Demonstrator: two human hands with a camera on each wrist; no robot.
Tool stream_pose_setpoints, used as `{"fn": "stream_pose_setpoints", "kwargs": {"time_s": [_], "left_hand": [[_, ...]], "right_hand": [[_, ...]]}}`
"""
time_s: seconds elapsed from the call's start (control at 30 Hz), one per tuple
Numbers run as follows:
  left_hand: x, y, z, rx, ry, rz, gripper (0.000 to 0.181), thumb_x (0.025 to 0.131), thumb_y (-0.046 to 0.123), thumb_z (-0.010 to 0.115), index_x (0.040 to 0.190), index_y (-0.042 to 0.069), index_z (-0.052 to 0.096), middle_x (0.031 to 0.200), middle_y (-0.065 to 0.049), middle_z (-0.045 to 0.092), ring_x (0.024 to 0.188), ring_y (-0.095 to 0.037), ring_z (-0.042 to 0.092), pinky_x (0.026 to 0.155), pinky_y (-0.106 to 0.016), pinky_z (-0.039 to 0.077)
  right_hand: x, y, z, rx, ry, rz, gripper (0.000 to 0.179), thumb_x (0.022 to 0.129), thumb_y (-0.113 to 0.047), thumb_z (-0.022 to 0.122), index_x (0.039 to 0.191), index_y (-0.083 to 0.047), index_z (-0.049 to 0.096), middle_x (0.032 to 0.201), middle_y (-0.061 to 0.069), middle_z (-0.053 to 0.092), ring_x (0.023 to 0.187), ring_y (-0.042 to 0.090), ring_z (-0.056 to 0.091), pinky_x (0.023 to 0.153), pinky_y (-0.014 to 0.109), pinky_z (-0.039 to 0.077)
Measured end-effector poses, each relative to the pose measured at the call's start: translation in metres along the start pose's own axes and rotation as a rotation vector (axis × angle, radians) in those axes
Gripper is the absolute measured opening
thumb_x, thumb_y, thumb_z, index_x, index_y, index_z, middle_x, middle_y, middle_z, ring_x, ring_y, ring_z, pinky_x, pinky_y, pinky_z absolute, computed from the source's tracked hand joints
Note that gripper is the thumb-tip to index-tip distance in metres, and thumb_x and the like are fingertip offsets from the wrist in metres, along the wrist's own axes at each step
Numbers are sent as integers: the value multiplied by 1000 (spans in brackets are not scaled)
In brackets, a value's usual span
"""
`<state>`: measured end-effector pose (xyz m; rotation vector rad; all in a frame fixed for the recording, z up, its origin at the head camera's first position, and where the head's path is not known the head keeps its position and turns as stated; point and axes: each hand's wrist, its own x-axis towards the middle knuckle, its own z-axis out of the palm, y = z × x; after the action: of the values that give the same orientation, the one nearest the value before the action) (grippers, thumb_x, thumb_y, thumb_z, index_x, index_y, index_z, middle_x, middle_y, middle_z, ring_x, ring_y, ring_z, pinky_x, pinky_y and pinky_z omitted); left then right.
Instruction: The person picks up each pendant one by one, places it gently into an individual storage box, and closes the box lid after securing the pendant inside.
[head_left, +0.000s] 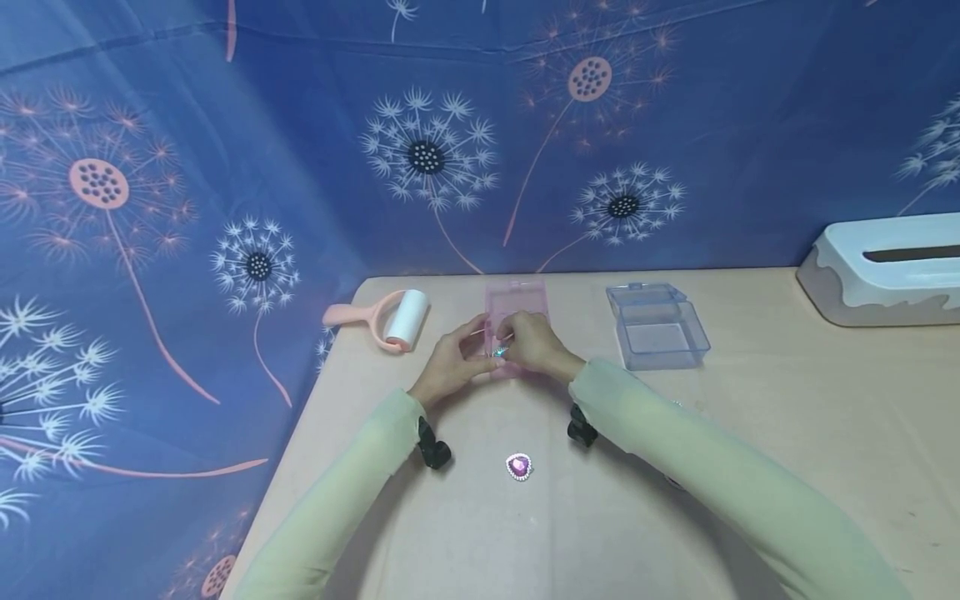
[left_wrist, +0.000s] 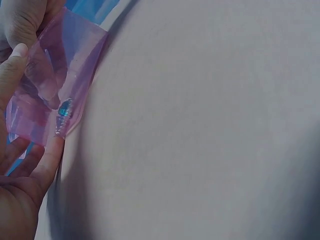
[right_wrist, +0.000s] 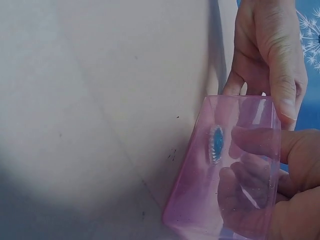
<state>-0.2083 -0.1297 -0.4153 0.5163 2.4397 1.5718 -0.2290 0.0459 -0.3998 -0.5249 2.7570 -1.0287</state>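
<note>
A clear pink plastic box (head_left: 517,297) stands with its lid up near the back of the table. My left hand (head_left: 448,362) grips the box's left side, thumb at the rim and fingers against the outer wall. Inside the box lies a teal gem (right_wrist: 216,145) with a sparkling border, also visible through the wall in the left wrist view (left_wrist: 65,107). My right hand (head_left: 534,342) reaches into the box with loosely bent fingers (right_wrist: 250,142), their tips right beside the gem and a small gap showing between them.
A purple heart-shaped gem (head_left: 519,467) with a pale border lies on the table in front. To the left is a lint roller (head_left: 407,321) with a pink handle. A clear bluish box (head_left: 660,333) sits open at the right, and a white tissue box (head_left: 892,292) beyond it.
</note>
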Motion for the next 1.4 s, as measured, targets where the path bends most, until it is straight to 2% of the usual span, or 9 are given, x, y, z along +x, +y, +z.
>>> {"fn": "stream_pose_setpoints", "kwargs": {"time_s": [0.2,0.27,0.43,0.57,0.73,0.9,1.1,1.27,1.4], "left_hand": [[9,-26,5,-3,37,-5,85,78,12,80,149,6,33,152,-18,37,138,-34,41,113,-43,39],[10,-28,5,4,46,0,85,77,14,81,149,8,35,151,-16,40,137,-31,43,114,-40,39],[8,-26,4,32,63,18,85,76,17,82,148,9,38,148,-15,46,135,-29,47,113,-38,40],[6,-24,3,42,66,-3,85,76,19,83,148,10,38,149,-14,45,135,-28,47,113,-37,40],[6,-23,3,36,53,-7,84,78,19,82,149,9,37,149,-14,44,135,-30,47,112,-38,41],[7,-24,4,25,40,9,85,77,18,82,149,8,36,149,-16,43,136,-32,45,112,-39,41],[6,-20,4,28,31,5,86,78,19,81,149,7,35,150,-16,43,136,-31,45,113,-38,40],[8,-25,5,48,57,-5,87,76,22,83,149,10,37,149,-14,45,135,-28,47,112,-36,41],[8,-26,5,43,59,-3,87,75,23,83,148,10,37,148,-15,46,134,-28,49,110,-35,43]], "right_hand": [[-3,1,-1,48,1,-18,32,75,5,70,107,4,69,108,17,71,101,31,69,90,38,58],[-5,2,-3,69,8,-38,34,76,4,69,110,4,68,111,18,70,103,32,68,92,39,57],[-16,0,-14,106,35,-90,36,80,-3,70,115,1,66,117,17,69,107,32,67,94,43,55],[-30,-2,-20,129,50,-118,39,80,-8,71,118,-1,65,120,17,68,105,33,67,91,44,57],[-56,-5,-22,153,104,-142,44,79,-12,74,121,-5,65,125,13,66,100,36,69,87,46,59],[-88,-9,-17,157,157,-227,45,75,-13,80,118,-10,67,123,7,67,106,29,67,88,46,57],[-122,-8,-5,143,90,-326,50,72,-12,84,119,-10,67,124,5,67,111,21,64,89,37,58],[-143,-3,13,153,-14,-312,49,71,-15,84,116,-8,67,121,2,68,107,19,65,90,34,57],[-150,2,24,174,-57,-297,49,70,-10,83,116,-8,67,119,0,68,109,16,64,93,31,55]]}}
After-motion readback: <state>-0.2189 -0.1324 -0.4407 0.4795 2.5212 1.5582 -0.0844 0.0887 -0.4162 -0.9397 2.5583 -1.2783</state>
